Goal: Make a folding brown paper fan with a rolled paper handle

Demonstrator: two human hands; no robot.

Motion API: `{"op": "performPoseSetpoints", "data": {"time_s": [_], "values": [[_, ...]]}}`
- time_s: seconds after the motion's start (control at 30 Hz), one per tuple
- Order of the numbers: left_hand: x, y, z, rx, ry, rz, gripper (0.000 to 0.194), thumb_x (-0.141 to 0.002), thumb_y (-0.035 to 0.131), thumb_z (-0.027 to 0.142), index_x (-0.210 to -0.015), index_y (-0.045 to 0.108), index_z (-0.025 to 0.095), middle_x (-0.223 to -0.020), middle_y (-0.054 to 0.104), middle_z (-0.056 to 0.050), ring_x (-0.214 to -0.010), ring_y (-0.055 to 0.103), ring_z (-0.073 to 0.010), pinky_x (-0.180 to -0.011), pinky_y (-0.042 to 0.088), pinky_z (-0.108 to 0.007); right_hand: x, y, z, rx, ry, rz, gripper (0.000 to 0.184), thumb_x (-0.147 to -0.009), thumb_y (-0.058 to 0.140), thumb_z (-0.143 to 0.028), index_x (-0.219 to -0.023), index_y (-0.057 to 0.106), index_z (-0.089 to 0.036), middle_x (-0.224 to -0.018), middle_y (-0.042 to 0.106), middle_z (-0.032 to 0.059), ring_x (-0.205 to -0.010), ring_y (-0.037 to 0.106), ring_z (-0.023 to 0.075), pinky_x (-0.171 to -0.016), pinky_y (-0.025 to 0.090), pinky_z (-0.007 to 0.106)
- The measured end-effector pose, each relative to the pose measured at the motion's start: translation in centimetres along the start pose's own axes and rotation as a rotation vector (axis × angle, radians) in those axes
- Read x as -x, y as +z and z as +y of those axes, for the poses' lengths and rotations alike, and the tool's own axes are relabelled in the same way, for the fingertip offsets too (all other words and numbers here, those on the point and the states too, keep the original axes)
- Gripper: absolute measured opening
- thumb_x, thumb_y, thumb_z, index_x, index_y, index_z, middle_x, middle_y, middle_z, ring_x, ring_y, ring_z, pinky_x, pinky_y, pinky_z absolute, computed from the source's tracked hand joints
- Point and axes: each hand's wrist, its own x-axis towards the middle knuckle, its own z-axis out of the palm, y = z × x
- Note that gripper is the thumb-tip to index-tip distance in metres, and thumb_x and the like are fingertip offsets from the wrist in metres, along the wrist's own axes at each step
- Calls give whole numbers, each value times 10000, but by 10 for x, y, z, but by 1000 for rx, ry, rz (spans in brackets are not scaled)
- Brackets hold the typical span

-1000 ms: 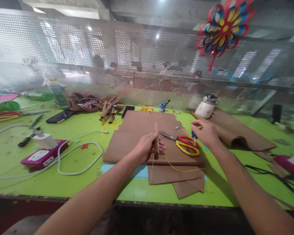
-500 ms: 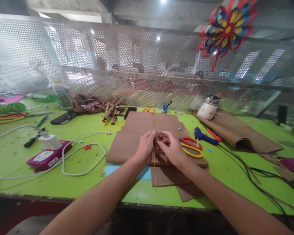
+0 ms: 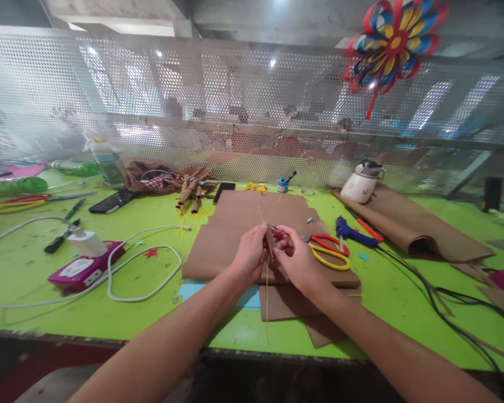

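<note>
Brown paper strip [image 3: 270,239] sits btwn hands: I see L hand [image 3: 252,250] pinching it, R hand [image 3: 297,256] w/ fingers curled at its edge, grip unconfirmed. Change: R hand has come over from glue gun [image 3: 359,234], parked to its right; work now two-handed.

From my remote seat I count two hands, one left hand [image 3: 250,251] and one right hand [image 3: 297,258], with one small brown piece [image 3: 270,239] between them. Across the table [image 3: 33,323] I get two pairs of scissors, one pair [image 3: 334,267] near the middle and a second pair [image 3: 29,198] toward the left edge; one blue glue gun [image 3: 361,237]; one red star [image 3: 151,253]; one white flask [image 3: 360,186] and one blue jar [image 3: 283,186] toward the far edge; two green bottles [image 3: 73,167] near the far left corner.
</note>
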Motion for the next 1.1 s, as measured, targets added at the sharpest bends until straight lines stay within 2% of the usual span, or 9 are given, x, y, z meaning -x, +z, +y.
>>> {"op": "performPoseSetpoints", "data": {"time_s": [0.17,0.37,0.5,0.6,0.8,0.93,1.1], "values": [[-4,-1,0,66,-66,-37,151,-814,504,215,-761,600,111,-737,672,-97,-625,629,-159,-512,477,-235,2,-2,0,33,-16,5,469,-726,548,-172,-1187,461,-189,-850,617,35,-682,567,148,-618,500,276],[-1,1,-1,102,-51,-111,45,-807,530,133,-773,560,127,-726,661,-64,-647,633,-133,-653,519,-251,0,-5,1,74,-42,17,439,-735,543,-180,-1170,478,-185,-907,617,54,-696,561,149,-629,501,277],[0,2,-1,128,-58,-106,75,-823,516,109,-753,528,134,-681,634,-44,-615,622,-125,-661,527,-266,2,-5,-2,124,-62,1,419,-753,530,-170,-1169,490,-196,-922,624,58,-711,571,156,-651,507,289],[1,1,1,112,-79,-85,108,-833,502,110,-730,531,128,-655,617,-35,-574,601,-108,-631,520,-244,5,-3,-5,176,-114,-22,426,-759,521,-142,-1177,503,-222,-935,630,48,-742,578,161,-676,509,292],[0,0,2,129,-46,-126,130,-827,521,122,-697,522,128,-615,598,-22,-539,575,-97,-583,495,-212,10,-1,-10,268,-236,37,448,-755,508,-86,-1183,511,-220,-996,641,55,-766,581,161,-727,502,296],[-3,-2,1,194,-53,-156,111,-804,555,119,-695,534,126,-651,609,-30,-576,590,-106,-612,506,-225,12,-2,-11,330,-338,80,452,-763,501,-73,-1192,510,-213,-1026,633,64,-793,581,169,-755,502,320],[-4,-4,5,296,-102,-140,108,-807,526,87,-709,561,115,-673,618,-41,-608,614,-119,-653,533,-257,17,-2,-11,402,-438,121,462,-778,508,-59,-1220,486,-192,-1043,608,74,-854,568,178,-808,491,333]]}}
